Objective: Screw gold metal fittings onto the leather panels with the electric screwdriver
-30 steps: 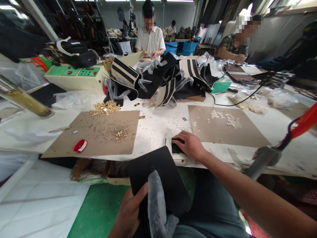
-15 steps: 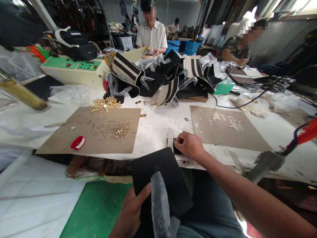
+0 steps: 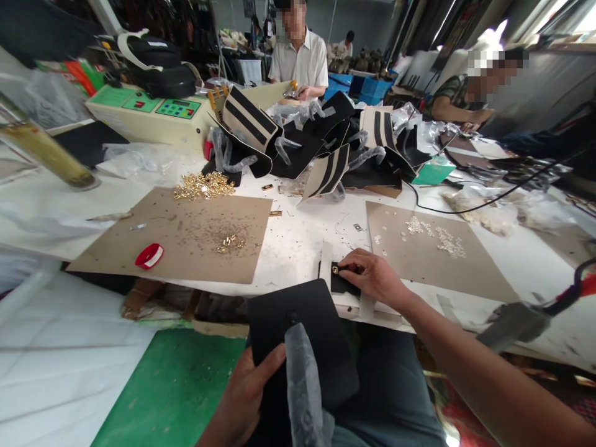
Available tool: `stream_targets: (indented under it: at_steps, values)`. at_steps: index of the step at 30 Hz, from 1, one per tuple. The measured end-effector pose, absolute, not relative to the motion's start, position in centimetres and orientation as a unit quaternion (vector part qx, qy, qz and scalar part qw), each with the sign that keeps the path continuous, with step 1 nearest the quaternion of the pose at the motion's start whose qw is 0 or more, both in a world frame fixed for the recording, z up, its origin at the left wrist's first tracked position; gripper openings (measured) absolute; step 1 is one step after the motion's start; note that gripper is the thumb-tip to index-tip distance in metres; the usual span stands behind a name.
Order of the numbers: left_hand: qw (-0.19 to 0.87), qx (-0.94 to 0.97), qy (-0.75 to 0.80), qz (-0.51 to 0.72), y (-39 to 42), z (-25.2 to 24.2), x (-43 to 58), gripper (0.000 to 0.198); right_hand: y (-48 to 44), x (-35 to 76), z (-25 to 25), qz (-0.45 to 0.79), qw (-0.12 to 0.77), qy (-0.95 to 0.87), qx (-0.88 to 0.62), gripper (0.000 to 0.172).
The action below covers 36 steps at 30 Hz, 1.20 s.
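My left hand (image 3: 244, 388) grips the left edge of a black leather-like panel (image 3: 321, 335), thumb on top. A strap wrapped in cloudy plastic (image 3: 302, 379) runs down from a small slot in the panel. At the table's front edge, my right hand (image 3: 372, 276) has its thumb and fingertips pinched at a small gold metal fitting (image 3: 335, 270). That fitting sits on a small black block (image 3: 344, 284); the fingertips partly cover its right side.
Gold fittings (image 3: 205, 185) are heaped on the left by a brown board (image 3: 153, 217) with a red tape roll (image 3: 149, 256). Small clear rings (image 3: 449, 242) lie on the right board (image 3: 484, 276). Black and beige panels (image 3: 298, 152) pile up behind. Two people work across the table.
My right hand has drawn slightly right, and the gold fitting on the black block now shows. The left hand still holds the panel in much the same place. The view has shifted a little.
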<state>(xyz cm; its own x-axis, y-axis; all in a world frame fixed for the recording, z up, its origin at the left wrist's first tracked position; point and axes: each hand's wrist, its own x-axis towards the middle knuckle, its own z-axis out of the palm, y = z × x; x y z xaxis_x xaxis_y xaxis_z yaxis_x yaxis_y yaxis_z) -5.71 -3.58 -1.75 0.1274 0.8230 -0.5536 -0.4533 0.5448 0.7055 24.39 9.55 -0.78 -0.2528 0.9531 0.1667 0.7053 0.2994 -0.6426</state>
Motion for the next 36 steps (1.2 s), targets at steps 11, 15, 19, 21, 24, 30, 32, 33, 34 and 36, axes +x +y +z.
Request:
stream_targets:
  at_steps: [11,15,19,21,24,30,32,33,34,36]
  values:
    - [0.700,0.190,0.509,0.462,-3.6,-1.6,-5.1,0.062,9.4,22.5,-1.3,0.161,0.245,-0.769,-0.568,0.009]
    - [0.709,0.191,0.508,0.450,-3.6,-1.7,-5.1,0.057,9.3,22.3,-1.2,0.101,0.254,-0.776,-0.568,0.010]
    - [0.717,0.190,0.505,0.441,-3.5,-2.0,-5.4,0.061,9.5,22.1,-1.1,-0.006,0.207,-0.756,-0.621,0.009]
    - [0.721,0.199,0.498,0.440,-3.5,-2.0,-5.5,0.064,9.7,22.0,-1.0,-0.018,0.178,-0.749,-0.638,0.010]
    - [0.719,0.205,0.494,0.444,-3.6,-1.9,-5.6,0.063,10.0,22.3,-0.8,0.022,0.155,-0.754,-0.638,0.009]
    - [0.709,0.180,0.509,0.454,-3.9,-1.7,-5.3,0.064,11.0,23.8,0.5,0.174,0.137,-0.790,-0.571,0.018]
    - [0.714,0.177,0.507,0.449,-3.9,-1.7,-5.2,0.063,11.5,24.1,0.9,0.190,0.128,-0.799,-0.556,0.020]
    - [0.717,0.176,0.505,0.447,-3.9,-1.7,-5.2,0.061,11.8,24.1,1.0,0.190,0.119,-0.800,-0.556,0.019]
    - [0.719,0.176,0.503,0.445,-3.8,-1.7,-5.2,0.060,12.1,24.1,1.1,0.188,0.107,-0.799,-0.561,0.016]
    - [0.719,0.179,0.504,0.445,-3.8,-1.6,-5.2,0.060,12.6,24.0,1.2,0.182,0.088,-0.793,-0.575,0.011]
